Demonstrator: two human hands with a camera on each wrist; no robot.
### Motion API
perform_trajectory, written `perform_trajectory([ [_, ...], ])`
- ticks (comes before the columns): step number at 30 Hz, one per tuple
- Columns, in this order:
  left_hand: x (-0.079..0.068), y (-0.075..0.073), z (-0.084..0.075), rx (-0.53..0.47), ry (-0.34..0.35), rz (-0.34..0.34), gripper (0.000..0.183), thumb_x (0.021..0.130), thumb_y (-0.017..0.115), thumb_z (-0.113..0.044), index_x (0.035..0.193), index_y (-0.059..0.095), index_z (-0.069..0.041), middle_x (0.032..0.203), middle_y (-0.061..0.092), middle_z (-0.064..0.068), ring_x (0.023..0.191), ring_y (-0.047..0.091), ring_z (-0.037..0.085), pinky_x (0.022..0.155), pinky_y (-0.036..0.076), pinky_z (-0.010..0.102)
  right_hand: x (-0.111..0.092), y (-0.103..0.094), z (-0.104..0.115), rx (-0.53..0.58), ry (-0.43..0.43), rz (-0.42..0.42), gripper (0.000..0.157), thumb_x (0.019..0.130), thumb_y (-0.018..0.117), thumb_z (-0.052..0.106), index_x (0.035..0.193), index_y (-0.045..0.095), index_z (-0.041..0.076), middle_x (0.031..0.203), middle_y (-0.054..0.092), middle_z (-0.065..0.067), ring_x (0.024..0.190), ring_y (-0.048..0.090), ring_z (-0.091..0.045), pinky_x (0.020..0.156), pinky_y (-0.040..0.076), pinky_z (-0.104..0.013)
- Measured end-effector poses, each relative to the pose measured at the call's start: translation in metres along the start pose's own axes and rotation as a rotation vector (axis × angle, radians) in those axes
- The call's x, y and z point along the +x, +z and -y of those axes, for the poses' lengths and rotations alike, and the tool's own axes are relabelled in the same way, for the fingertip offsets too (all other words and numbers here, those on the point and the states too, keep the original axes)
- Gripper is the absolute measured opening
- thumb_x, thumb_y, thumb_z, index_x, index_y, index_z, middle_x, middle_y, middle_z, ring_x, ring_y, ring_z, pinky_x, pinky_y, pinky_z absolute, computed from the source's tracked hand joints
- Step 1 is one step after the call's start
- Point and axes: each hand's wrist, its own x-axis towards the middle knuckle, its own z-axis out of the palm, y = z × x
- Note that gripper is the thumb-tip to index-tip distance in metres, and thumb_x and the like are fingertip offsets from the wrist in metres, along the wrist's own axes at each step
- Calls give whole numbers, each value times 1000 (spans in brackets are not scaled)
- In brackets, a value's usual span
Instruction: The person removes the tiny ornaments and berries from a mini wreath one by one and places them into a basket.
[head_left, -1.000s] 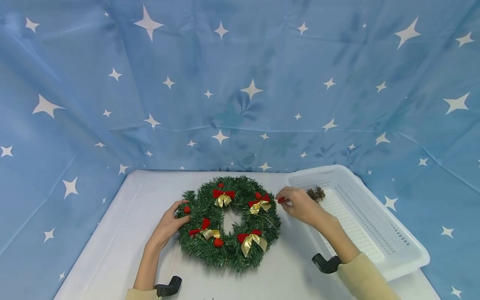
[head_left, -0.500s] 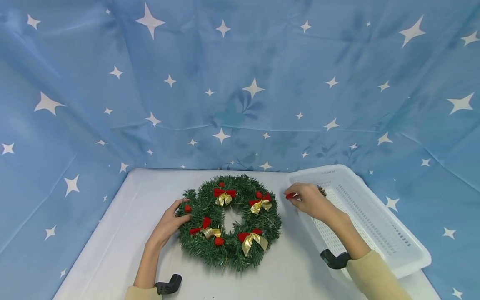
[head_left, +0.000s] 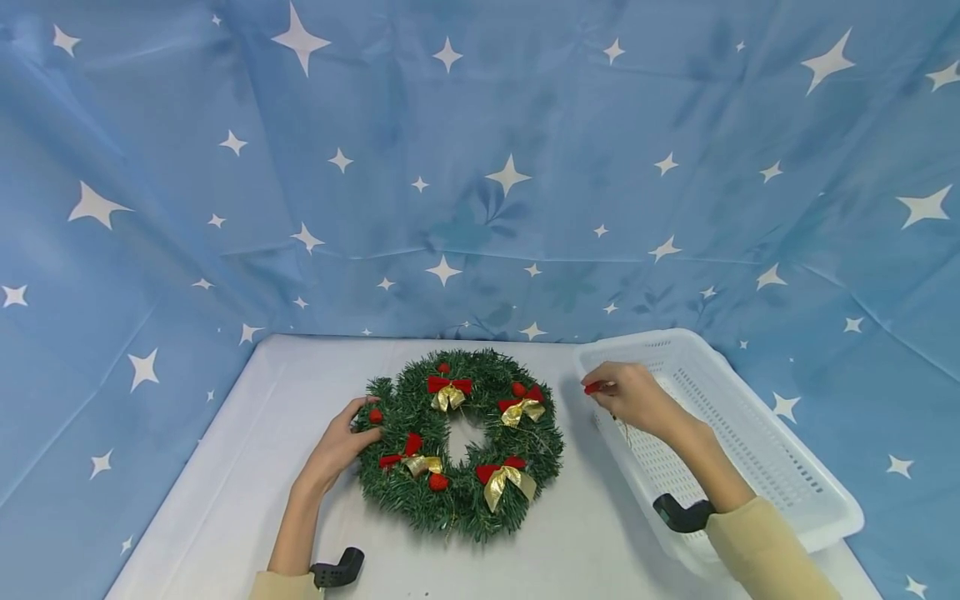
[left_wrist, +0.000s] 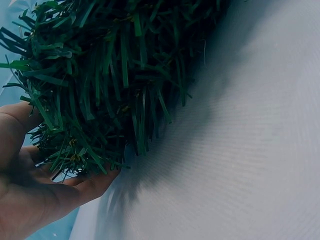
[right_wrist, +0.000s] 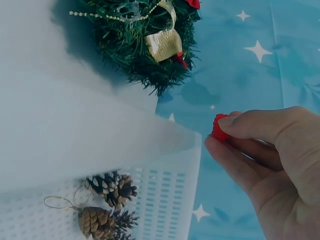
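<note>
A green Christmas wreath [head_left: 461,512] lies on the white table, dotted with red-and-gold bows [head_left: 506,483] and red berries [head_left: 438,482]. At its left edge my left hand [head_left: 333,454] grips the greenery, thumb and fingers around it; the left wrist view shows the wreath's side [left_wrist: 100,85] between them. My right hand [head_left: 633,400] is over the near-left rim of the white basket, to the right of the wreath. Between thumb and fingertips it pinches a small bumpy red berry [right_wrist: 220,129].
The white perforated basket [head_left: 817,483] stands at the table's right side. Several pine cones [right_wrist: 97,222], one with a gold loop, lie in it. A gold bead string [right_wrist: 100,16] sticks out from the wreath. A blue star-printed cloth [head_left: 480,208] hangs behind the table.
My right hand, pinching the red berry, has moved right and slightly back from beside the wreath to over the basket's edge. The left hand and wreath have stayed in place.
</note>
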Motion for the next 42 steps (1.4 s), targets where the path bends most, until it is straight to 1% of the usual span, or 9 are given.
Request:
perform_trajectory([
  [4,0,0,1,-7,-2,1,60,101,62,-17,156,39,-14,170,13,23,148,25,57,107,40,61,-1,-3,-5,0,9,-11,17,86,70,-10,99,78,-3,94,77,-14,84,77,-30,71,62,-38],
  [10,-1,0,2,-11,-3,4,59,101,63,-18,155,39,-15,170,13,23,148,24,58,106,42,60,-5,-6,-14,18,49,-3,18,88,70,-10,103,77,-4,97,76,-16,85,77,-31,73,62,-38],
  [13,-1,0,2,-14,-1,4,59,101,63,-18,155,39,-14,170,13,23,148,24,58,105,42,60,-7,-7,-20,2,58,-3,18,88,70,-10,102,77,-3,96,76,-14,84,76,-29,73,61,-37],
  [19,-1,-1,2,-18,2,5,60,101,63,-18,155,39,-14,170,12,23,149,23,57,104,43,57,-11,-11,-27,-11,68,-13,16,86,72,-9,99,78,-4,94,77,-16,84,76,-30,72,61,-39],
  [25,1,-1,2,-12,0,6,60,101,63,-18,156,38,-14,171,11,23,149,21,57,106,41,61,-18,-13,-34,-54,87,0,14,87,74,-6,99,78,-2,94,77,-15,82,75,-28,68,59,-34],
  [30,1,-1,2,-14,-4,7,60,101,63,-18,156,38,-14,171,10,24,150,20,57,108,40,63,-21,-14,-44,-51,106,16,14,87,72,-7,101,78,-4,94,77,-17,83,75,-29,68,59,-33],
  [34,2,-1,3,-9,-7,7,60,101,63,-18,155,39,-14,171,10,24,149,21,57,106,42,61,-24,-14,-51,-38,146,30,16,88,71,-6,102,78,-5,96,77,-17,84,75,-30,69,59,-34],
  [37,2,-1,4,-6,-6,7,60,101,63,-18,156,39,-14,170,10,24,149,21,57,105,42,59,-26,-14,-55,-35,159,32,15,88,72,-6,101,78,-5,96,77,-17,84,75,-30,69,59,-35],
  [42,1,-1,3,-11,-10,8,60,101,62,-17,156,38,-14,170,10,24,149,20,58,107,41,62,-29,-12,-60,-39,166,34,14,88,72,-4,101,78,-6,97,77,-19,84,75,-32,70,60,-41],
])
